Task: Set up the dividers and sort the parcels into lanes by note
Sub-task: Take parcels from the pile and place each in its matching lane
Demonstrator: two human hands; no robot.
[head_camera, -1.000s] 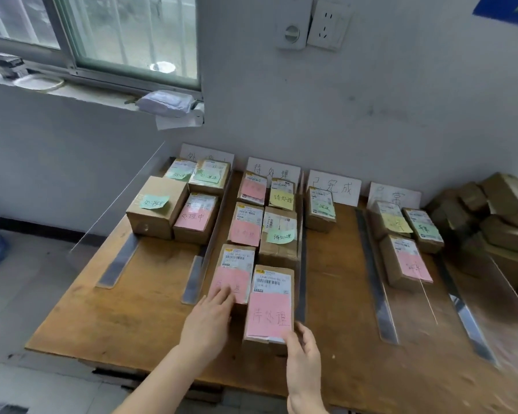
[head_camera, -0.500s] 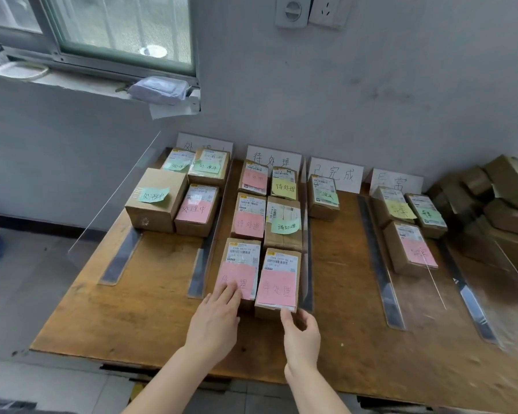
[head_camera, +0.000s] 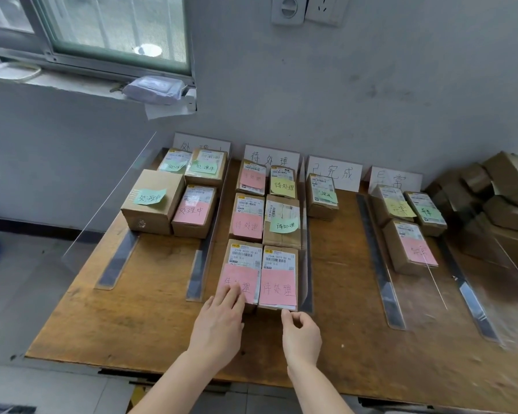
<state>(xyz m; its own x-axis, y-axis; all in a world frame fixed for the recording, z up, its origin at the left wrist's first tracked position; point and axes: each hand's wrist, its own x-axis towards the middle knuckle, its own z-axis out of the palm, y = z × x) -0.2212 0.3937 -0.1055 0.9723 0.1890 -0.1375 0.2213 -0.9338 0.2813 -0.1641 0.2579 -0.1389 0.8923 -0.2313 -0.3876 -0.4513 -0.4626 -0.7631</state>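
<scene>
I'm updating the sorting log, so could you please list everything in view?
Table: one, brown wood, under everything.
Dividers: five, clear with dark bases, across the table.
Lane signs: four, white, against the wall.
Sorted parcels: fourteen, brown with pink, green or yellow notes, in lanes four, six, one, three from left.
Unsorted parcels: count unclear, brown, piled far right.
Packet: one, white, windowsill.
Wall plates: two, white, top.
Left hand: fingers resting on near-left pink-note parcel.
Right hand: fingers curled at near-right parcel's front edge.
</scene>
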